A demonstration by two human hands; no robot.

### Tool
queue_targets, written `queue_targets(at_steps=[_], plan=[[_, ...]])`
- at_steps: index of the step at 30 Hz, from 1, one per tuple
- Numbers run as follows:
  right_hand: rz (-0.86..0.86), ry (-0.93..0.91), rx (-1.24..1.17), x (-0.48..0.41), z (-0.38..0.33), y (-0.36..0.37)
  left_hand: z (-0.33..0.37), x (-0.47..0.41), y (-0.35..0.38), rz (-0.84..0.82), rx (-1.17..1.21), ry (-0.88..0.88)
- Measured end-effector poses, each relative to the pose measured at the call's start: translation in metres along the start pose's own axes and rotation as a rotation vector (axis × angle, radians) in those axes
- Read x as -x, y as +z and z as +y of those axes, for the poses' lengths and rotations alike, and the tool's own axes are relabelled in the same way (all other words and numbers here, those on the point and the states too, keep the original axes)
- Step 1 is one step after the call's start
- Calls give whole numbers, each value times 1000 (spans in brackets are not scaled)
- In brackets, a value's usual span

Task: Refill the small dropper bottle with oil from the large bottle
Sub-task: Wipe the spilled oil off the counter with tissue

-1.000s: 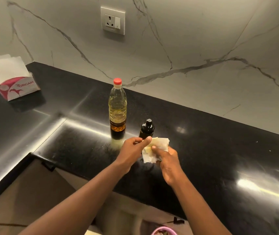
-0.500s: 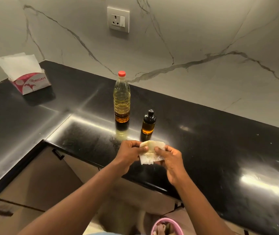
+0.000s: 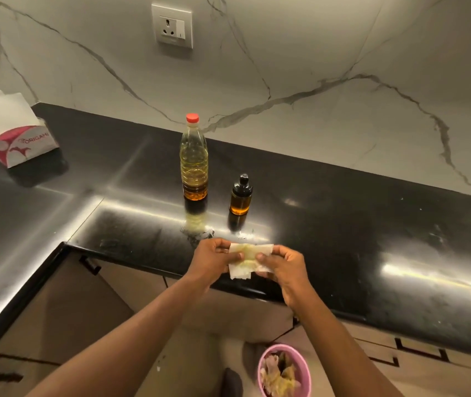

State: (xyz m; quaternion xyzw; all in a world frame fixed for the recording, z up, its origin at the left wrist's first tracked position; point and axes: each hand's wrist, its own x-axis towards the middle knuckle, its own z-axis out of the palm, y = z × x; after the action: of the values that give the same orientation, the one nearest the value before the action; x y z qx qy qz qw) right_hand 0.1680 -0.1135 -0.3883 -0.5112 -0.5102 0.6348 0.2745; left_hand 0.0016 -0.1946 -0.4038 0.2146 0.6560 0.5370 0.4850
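Head view: the large bottle is seen upright and capped in red at the far side of the black counter; the small dropper bottle stands just beside it on the right, its dropper cap on, amber oil visible inside; the refill is judged to be done. An oil-stained tissue is pinched between the curled fingers of the left hand and the right hand over the near counter edge; only cleaning and discarding seem left, perhaps into the pink bin below.
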Motion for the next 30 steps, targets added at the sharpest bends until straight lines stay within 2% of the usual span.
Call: queue_targets(at_steps=[2,3,4,6,8,11,14,16,19,22,25,28,30], plan=[[177,-347,476,0,8,2,-2,2,-3,23,-19,19],[225,-548,688,4,12,3,-3,2,-4,31,-27,28],[192,-694,804,9,16,6,-4,2,-4,37,-30,36],[-28,-763,944,20,25,17,-3,1,-4,35,-14,27],[-191,-745,1091,25,39,27,-2,0,-1,27,57,-37],[-142,-832,1165,20,49,29,2,0,5,-3,226,-190],[-52,-932,1150,6,51,21,-2,-2,1,-45,258,-208],[-4,-937,1122,-2,47,15,-6,-3,-5,-26,207,-155],[76,-862,981,-8,36,8,-14,-4,-15,33,-1,39],[134,-835,949,-21,31,2,-24,-7,-26,114,-448,337],[173,-763,1009,-42,25,6,-36,-17,-42,288,-826,585],[30,-639,1116,-54,27,22,-45,-32,-67,455,-1094,685],[-110,-584,1183,-59,36,36,-50,-45,-87,491,-1199,699]])
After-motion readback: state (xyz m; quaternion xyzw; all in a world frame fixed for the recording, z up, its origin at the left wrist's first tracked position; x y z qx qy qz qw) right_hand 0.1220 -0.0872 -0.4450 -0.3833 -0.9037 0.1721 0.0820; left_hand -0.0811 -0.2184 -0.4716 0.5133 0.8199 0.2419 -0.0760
